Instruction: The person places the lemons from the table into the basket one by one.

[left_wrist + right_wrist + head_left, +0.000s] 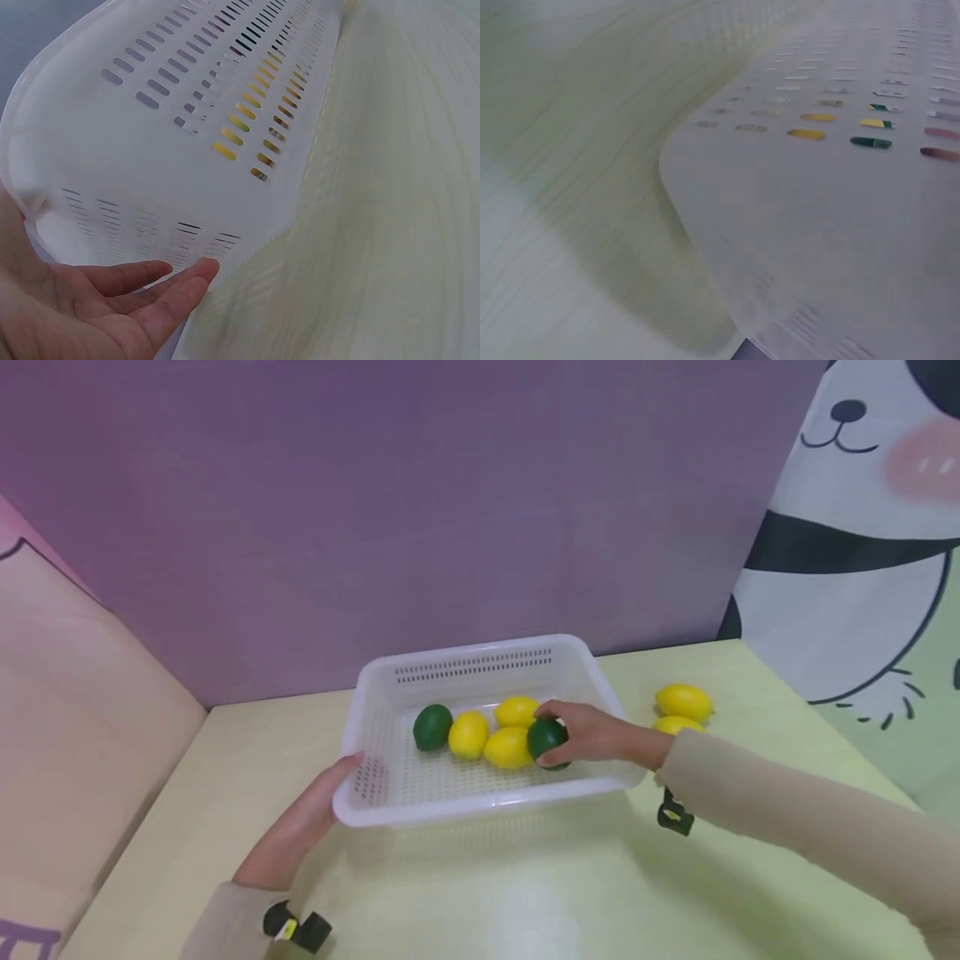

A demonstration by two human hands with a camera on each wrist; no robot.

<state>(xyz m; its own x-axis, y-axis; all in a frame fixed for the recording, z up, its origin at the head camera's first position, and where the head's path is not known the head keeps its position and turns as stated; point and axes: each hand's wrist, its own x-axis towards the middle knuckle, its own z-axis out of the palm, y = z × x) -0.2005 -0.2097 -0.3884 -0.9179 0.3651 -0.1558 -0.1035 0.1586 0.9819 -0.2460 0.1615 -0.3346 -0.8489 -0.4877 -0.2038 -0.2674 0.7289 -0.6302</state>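
Note:
A white slotted plastic basket (450, 814) sits on the table, holding a dark green avocado (432, 727) on the left and yellow lemons, one in the middle (469, 735), one at the back (516, 711) and one in front (507, 748). My left hand (318, 797) grips the basket's left end, thumb over the rim; in the left wrist view its fingers (169, 304) lie under the outer wall. Inside the basket's right part, my right hand (588, 732) holds a second avocado (547, 742) between thumb and fingers. The basket wall hides that hand in the right wrist view.
Two more lemons lie on the pale table (495, 893) right of the basket, the rear one (683, 702) whole in view, the nearer one (677, 725) partly behind the right forearm. A purple wall (450, 527) rises close behind the basket.

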